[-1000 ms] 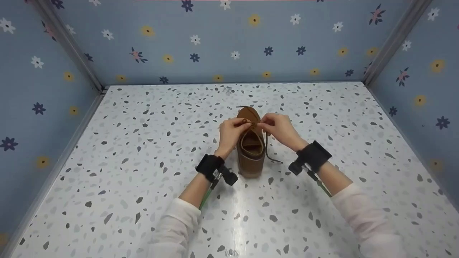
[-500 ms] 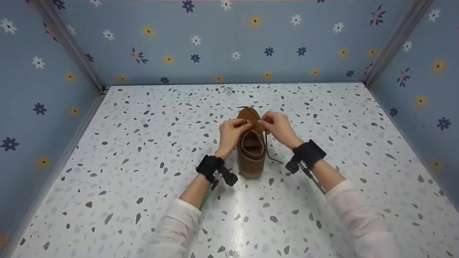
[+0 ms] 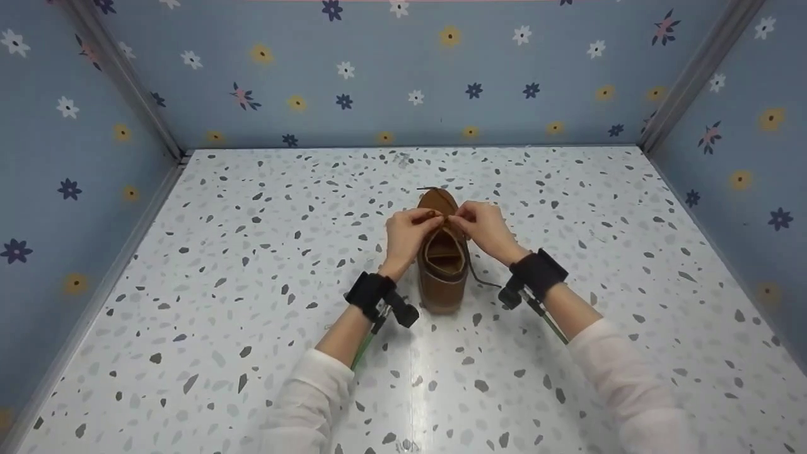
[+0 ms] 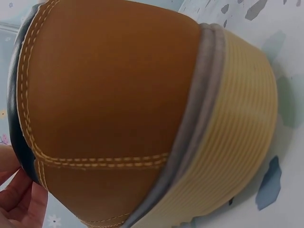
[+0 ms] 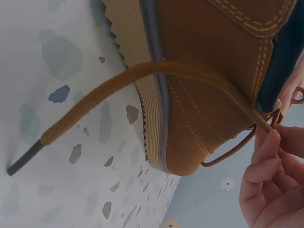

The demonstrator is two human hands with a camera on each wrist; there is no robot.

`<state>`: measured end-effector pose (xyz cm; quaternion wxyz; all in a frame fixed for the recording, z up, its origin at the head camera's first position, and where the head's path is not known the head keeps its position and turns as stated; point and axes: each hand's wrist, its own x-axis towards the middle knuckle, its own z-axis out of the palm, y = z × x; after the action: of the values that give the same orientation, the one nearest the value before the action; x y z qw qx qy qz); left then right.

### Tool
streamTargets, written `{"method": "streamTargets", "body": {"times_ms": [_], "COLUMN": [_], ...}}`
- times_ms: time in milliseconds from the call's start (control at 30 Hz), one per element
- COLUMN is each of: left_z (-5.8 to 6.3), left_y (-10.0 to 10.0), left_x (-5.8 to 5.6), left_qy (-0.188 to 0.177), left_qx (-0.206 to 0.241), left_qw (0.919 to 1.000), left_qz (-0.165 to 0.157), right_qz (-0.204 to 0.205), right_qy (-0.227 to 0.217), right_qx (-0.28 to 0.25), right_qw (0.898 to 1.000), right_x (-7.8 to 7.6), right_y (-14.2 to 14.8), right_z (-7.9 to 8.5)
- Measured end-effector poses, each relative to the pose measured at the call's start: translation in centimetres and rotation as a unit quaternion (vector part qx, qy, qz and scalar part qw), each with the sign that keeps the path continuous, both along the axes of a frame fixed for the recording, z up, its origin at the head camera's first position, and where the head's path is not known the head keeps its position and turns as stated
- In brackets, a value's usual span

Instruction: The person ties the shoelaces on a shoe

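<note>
A brown lace-up shoe stands upright, toe pointing away, with its collar towards me. My left hand is at the left of the lacing and pinches a small loop of shoelace between thumb and fingertips. From the other side, my right hand pinches the brown shoelace right beside the left fingertips. In the right wrist view, the lace's dark-tipped end hangs out over the shoe's side. The left wrist view is mostly filled by the stitched heel; some fingers show at its left edge. The knot area is partly hidden by fingers.
The shoe stands on a white speckled tabletop. Blue flowered panels rise at the back and both sides. Another lace end lies over the toe. Both wrists carry black straps with cameras.
My right hand has shifted slightly left, its fingertips now closer to those of the left hand. Its forearm has swung inward a little. The left hand and shoe stay in place.
</note>
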<state>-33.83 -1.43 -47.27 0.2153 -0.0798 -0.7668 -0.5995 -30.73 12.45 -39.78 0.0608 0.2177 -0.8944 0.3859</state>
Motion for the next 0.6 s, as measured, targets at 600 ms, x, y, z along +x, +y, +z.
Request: {"method": "streamTargets", "body": {"times_ms": [600], "left_z": [0.18], "left_y": [-0.26], "left_x": [-0.01], "left_qy": [0.035], "left_qx": [-0.024], "left_qw": [0.9991], "left_qz": [-0.003], "right_qz": [0.023], "right_qy": [0.026], "right_qx": [0.017], "right_qw": [0.999], "right_x": [-0.4], "right_y": [-0.41], "right_z": [-0.71]}}
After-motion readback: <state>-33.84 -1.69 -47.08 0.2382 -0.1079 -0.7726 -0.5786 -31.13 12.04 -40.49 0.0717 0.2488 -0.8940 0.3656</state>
